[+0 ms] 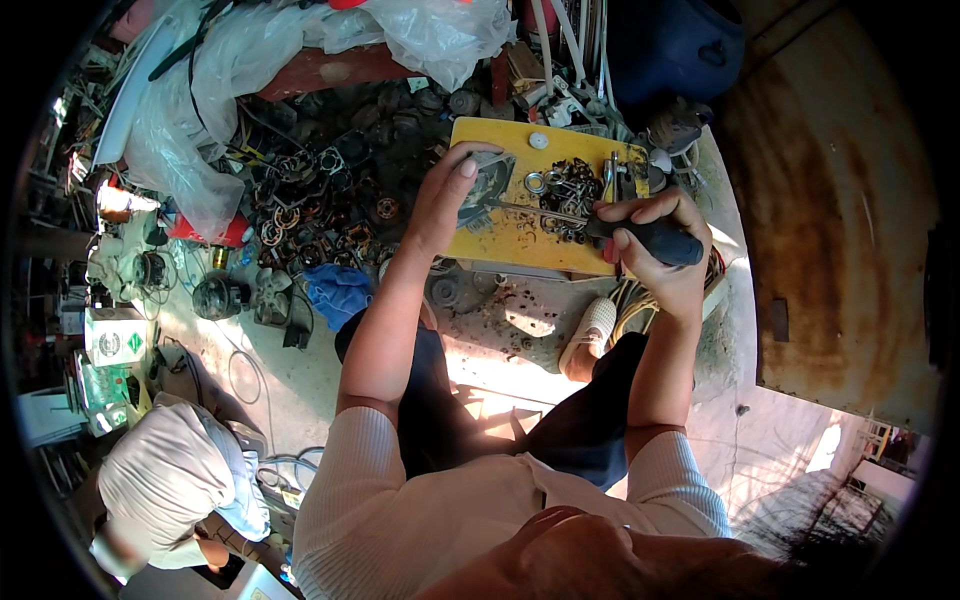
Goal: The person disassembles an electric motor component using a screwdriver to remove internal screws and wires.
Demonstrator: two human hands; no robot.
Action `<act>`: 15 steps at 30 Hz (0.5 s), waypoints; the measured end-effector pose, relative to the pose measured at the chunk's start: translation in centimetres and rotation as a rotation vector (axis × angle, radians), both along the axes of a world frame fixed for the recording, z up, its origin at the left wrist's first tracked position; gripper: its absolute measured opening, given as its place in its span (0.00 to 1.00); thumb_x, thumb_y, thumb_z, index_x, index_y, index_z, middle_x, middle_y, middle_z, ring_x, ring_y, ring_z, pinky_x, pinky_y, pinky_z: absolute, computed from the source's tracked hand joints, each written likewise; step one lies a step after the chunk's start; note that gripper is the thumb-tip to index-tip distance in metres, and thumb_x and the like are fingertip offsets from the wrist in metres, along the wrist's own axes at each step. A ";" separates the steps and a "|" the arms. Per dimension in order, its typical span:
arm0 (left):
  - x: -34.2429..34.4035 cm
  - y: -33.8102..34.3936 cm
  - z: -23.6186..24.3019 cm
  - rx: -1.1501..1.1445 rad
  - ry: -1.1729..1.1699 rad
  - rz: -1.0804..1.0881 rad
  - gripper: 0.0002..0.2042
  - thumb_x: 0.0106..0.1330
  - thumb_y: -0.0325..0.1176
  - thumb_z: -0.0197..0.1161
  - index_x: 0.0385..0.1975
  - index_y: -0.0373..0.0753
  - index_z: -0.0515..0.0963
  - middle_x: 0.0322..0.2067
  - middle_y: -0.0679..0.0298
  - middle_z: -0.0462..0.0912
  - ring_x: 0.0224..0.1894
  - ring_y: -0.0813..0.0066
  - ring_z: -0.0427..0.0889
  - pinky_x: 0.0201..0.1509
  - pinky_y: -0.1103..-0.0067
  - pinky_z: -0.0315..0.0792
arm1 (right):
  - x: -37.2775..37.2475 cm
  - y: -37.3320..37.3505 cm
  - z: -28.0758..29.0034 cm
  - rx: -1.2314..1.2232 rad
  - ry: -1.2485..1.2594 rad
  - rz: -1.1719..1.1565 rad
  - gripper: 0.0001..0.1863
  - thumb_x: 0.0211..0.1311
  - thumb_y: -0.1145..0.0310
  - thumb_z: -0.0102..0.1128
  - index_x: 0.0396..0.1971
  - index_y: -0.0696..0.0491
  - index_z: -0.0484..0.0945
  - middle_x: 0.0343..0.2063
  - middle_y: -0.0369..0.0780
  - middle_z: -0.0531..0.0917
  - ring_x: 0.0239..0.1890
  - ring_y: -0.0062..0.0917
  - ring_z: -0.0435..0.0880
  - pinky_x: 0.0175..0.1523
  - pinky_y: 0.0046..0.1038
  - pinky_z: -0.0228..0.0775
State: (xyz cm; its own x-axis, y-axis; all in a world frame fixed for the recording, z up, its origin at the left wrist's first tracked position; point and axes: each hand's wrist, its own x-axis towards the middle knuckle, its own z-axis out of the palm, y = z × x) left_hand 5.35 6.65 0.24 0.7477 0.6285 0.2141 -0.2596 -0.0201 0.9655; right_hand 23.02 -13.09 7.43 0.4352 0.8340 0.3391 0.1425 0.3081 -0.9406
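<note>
My left hand (444, 200) grips a greyish metal housing piece (484, 182) near the left end of a yellow board (513, 249), with my fingers over its top. My right hand (648, 262) is wrapped round the black handle of a screwdriver-like tool (672, 243) with a red part. Its long steel shaft (542, 212) points left to the housing piece; whether the tip touches it is hard to tell. Several small rings and loose metal parts (572, 180) lie on the board beside a white disc (538, 141) and an upright-lying steel tool (611, 175) at the right.
Piles of motor parts (285, 220), plastic sheeting (440, 40) and a blue cloth (335, 293) surround the board. A blue drum (660, 50) stands behind, a rusty panel (820, 250) at right. Another person (170, 480) bends at lower left. My sandalled foot (590, 335) is below.
</note>
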 end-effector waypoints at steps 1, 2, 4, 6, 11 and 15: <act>0.0 0.0 0.1 0.014 0.002 0.000 0.25 0.70 0.52 0.50 0.49 0.33 0.74 0.44 0.61 0.79 0.47 0.77 0.76 0.54 0.79 0.67 | 0.0 0.1 0.1 0.034 0.007 -0.014 0.12 0.50 0.83 0.65 0.30 0.55 0.70 0.35 0.45 0.86 0.44 0.25 0.85 0.52 0.25 0.74; 0.0 0.1 0.2 0.029 0.004 -0.001 0.25 0.69 0.53 0.51 0.49 0.33 0.74 0.44 0.61 0.79 0.47 0.77 0.76 0.54 0.79 0.67 | -0.1 0.2 0.2 0.069 0.015 -0.029 0.12 0.50 0.83 0.65 0.30 0.55 0.70 0.35 0.45 0.87 0.44 0.25 0.85 0.51 0.25 0.74; -0.2 0.2 -0.1 0.095 0.047 -0.017 0.27 0.69 0.53 0.50 0.51 0.32 0.73 0.45 0.60 0.79 0.48 0.76 0.77 0.54 0.79 0.69 | -0.7 0.4 0.4 0.021 0.043 -0.029 0.12 0.50 0.83 0.65 0.30 0.55 0.70 0.35 0.45 0.87 0.43 0.24 0.84 0.51 0.25 0.74; -0.2 0.0 -0.1 0.129 0.060 -0.028 0.27 0.69 0.53 0.50 0.50 0.32 0.73 0.45 0.59 0.79 0.47 0.75 0.77 0.54 0.79 0.68 | -0.6 0.5 0.3 -0.001 0.006 -0.022 0.12 0.50 0.83 0.65 0.30 0.55 0.70 0.35 0.45 0.87 0.42 0.23 0.84 0.50 0.24 0.74; -0.3 -0.6 0.1 0.159 0.050 -0.018 0.25 0.69 0.52 0.51 0.49 0.32 0.74 0.43 0.60 0.79 0.46 0.76 0.75 0.53 0.78 0.66 | -0.6 0.2 0.4 -0.009 0.062 -0.058 0.12 0.49 0.81 0.67 0.29 0.55 0.71 0.34 0.43 0.87 0.40 0.21 0.84 0.49 0.23 0.73; -0.4 -0.8 0.2 0.178 0.069 -0.033 0.26 0.69 0.52 0.51 0.49 0.32 0.74 0.43 0.60 0.79 0.47 0.76 0.75 0.53 0.78 0.66 | -0.5 0.2 0.1 -0.025 -0.072 -0.050 0.12 0.49 0.79 0.68 0.28 0.55 0.72 0.33 0.42 0.87 0.39 0.20 0.84 0.48 0.22 0.73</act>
